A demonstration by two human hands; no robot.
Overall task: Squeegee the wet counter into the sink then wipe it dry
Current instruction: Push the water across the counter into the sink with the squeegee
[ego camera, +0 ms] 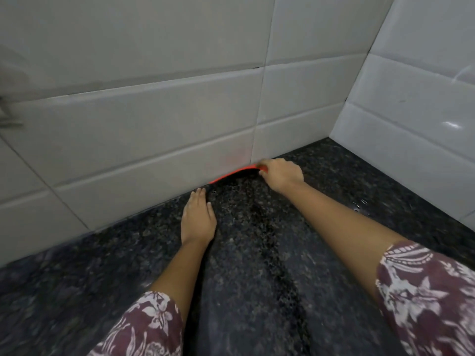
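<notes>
A red squeegee (232,174) lies along the back edge of the dark speckled counter (257,265), pressed where it meets the tiled wall. My right hand (281,174) grips its right end, fingers curled over it. My left hand (198,218) rests flat on the counter just in front of the squeegee's left end, fingers together, holding nothing. A darker wet streak runs down the counter's middle between my arms. The sink is out of view.
White tiled walls (154,119) meet in a corner at the back right (331,136). Water drops glint on the counter at the right (361,205). A blurred metal fitting shows at the far left edge (7,114).
</notes>
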